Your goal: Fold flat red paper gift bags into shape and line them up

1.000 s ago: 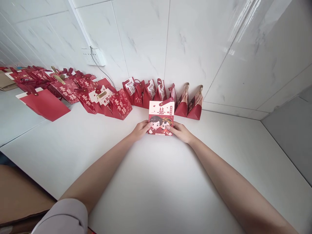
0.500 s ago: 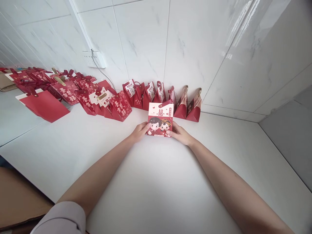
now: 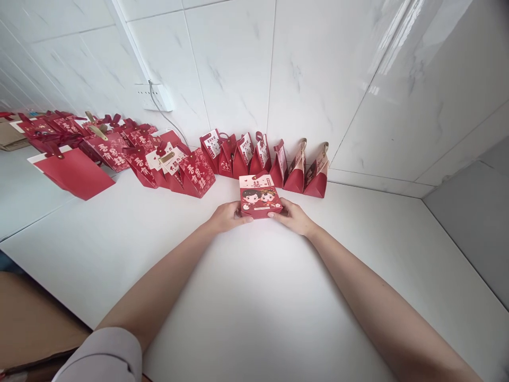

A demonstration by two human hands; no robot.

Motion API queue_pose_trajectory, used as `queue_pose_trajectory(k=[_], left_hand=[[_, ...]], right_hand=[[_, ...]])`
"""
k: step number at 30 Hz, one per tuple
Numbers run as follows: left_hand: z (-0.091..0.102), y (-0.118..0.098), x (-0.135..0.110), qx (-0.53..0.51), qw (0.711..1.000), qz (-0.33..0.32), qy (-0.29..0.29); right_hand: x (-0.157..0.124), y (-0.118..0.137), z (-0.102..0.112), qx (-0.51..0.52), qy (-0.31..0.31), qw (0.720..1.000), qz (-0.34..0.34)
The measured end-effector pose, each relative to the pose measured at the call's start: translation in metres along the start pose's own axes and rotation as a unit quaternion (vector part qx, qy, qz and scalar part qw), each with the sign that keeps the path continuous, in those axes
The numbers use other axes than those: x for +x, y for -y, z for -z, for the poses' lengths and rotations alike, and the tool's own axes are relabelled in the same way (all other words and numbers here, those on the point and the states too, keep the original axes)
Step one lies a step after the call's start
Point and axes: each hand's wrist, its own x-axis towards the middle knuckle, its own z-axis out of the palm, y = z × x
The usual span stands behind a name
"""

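Note:
Between my two hands is a red and white gift box (image 3: 260, 199) printed with two cartoon faces, its front tipped back and its lower edge toward me. My left hand (image 3: 230, 216) grips the box's left side, thumb along the bottom front edge. On the right side my right hand (image 3: 293, 216) holds it the same way, with the thumb at the lower corner. Just behind it, a row of red gift boxes (image 3: 294, 178) with ribbon handles stands along the wall.
More red gift boxes (image 3: 198, 172) crowd the left side, and a plain red one (image 3: 75, 172) leans at the near edge of that group. A wall socket (image 3: 154, 97) with a grey cable is behind them. Brown cardboard (image 3: 35, 318) lies below the white table (image 3: 254, 297) at lower left.
The gift box has tilted back from nearly upright, so its printed front now faces more upward. Both thumbs have shifted from its front face to the lower edge.

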Motion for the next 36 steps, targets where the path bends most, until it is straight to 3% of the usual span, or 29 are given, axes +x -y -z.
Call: queue_pose_trajectory(k=[6, 36], left_hand=[[-0.0020, -0.0094, -0.0018, -0.008, 0.999, 0.032, -0.012], [-0.0067, -0.0061, -0.0005, -0.057, 0.997, 0.040, -0.016]], right_hand=[[0.0031, -0.0048, 0.0013, -0.088, -0.007, 0.996, 0.023], [0.0033, -0.0082, 0.0009, -0.087, -0.005, 0.996, 0.025]])
